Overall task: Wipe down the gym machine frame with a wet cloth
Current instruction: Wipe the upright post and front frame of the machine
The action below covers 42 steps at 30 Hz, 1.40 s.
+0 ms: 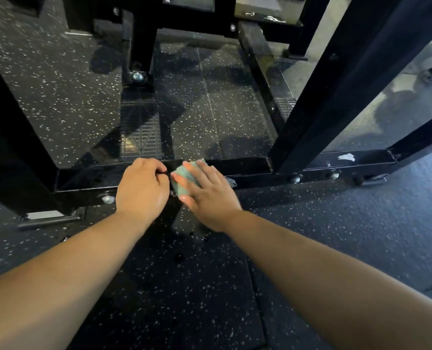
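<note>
Your left hand [141, 189], curled on the low bar [247, 166], and your right hand [208, 198], flat on the cloth [182, 181], sit just beside each other, so neither has room inward. Rightward the bar top runs bare to the slanted post [336, 84], which blocks it. Leftward a thick upright [7, 147] closes the end. Far and near of the bar, the floor [184, 286] lies open.

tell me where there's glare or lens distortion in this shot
Head view: light glints off the ribbed footplate and along the glossy top of the base bar; head view: the wide lens makes the right upright lean sharply outward towards the top; head view: the far top right corner is soft and washed out.
</note>
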{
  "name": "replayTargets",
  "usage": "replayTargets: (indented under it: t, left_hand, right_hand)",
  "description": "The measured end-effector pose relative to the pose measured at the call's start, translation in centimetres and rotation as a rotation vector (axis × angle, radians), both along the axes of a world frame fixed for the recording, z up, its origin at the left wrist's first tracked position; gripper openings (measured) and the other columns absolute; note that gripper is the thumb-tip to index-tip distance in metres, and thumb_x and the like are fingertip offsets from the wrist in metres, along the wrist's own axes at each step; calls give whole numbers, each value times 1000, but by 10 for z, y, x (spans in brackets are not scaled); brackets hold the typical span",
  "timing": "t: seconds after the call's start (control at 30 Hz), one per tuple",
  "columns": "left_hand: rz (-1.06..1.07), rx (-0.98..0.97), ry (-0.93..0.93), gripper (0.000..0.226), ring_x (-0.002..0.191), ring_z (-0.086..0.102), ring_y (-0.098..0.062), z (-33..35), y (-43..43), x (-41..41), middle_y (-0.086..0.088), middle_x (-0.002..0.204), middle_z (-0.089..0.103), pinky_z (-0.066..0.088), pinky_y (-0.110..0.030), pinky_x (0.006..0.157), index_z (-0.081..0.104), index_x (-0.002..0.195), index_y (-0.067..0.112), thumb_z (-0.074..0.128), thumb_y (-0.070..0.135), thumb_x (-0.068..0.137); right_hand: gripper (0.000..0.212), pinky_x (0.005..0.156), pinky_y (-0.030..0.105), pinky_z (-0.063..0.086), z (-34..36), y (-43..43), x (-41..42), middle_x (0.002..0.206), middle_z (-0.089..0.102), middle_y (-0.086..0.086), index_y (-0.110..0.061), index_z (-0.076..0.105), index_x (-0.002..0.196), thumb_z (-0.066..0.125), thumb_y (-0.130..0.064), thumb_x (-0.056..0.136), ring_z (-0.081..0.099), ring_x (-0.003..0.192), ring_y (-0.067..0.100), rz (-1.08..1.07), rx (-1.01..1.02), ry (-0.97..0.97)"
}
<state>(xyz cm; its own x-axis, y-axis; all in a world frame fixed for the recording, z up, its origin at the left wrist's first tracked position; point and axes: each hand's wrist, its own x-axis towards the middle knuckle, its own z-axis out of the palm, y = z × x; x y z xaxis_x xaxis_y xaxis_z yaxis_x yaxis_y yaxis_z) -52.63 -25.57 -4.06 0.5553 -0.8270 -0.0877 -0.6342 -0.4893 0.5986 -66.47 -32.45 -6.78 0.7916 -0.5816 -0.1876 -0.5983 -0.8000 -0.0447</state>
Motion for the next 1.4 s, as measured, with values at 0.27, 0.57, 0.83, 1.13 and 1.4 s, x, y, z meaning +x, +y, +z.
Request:
replayTargets:
  t: [0.27, 0.57, 0.83, 1.13, 1.4]
  left_hand:
    - [71, 70, -236, 36, 122, 37, -37, -19, 45, 29, -14, 130, 49, 32, -47, 101, 58, 123, 8, 55, 17, 88]
    - [35, -89, -211, 30, 110, 48, -38, -31, 74, 51, -18, 114, 57, 37, -44, 97, 60, 110, -1, 55, 3, 80]
    - [95, -145, -158, 27, 108, 48, -34, -34, 100, 72, -13, 113, 57, 37, -40, 94, 63, 105, 5, 57, -2, 80]
    - [769, -202, 216, 22, 105, 52, -36, -23, 109, 114, -17, 115, 53, 41, -43, 93, 51, 107, 7, 48, 8, 85]
    - [808, -214, 443, 36, 107, 53, -28, -20, 103, 98, -7, 129, 46, 39, -38, 91, 38, 123, 15, 50, 13, 89]
  right_hand:
    - [64, 118, 45, -4, -6, -34, -23, 160, -3, 9, -27, 7, 152, 17, -57, 97, -8, 145, 31, -750, 0, -75]
    - [60, 118, 42, 5, -3, 39, 84, 159, 12, 8, -26, 16, 152, 30, -49, 98, 8, 145, 31, 149, -43, -53]
    - [63, 119, 45, 0, -8, -9, 13, 160, -2, 9, -23, 2, 153, 13, -53, 98, -5, 146, 31, -614, -115, 36]
    - [76, 118, 43, -9, -6, 103, 187, 160, -2, 10, -14, 7, 152, 40, -49, 93, -9, 146, 29, -1, -11, -42]
    - [71, 120, 43, 3, 0, 10, 83, 160, 5, 4, -22, 10, 152, 15, -62, 94, 1, 147, 24, -419, -65, 24]
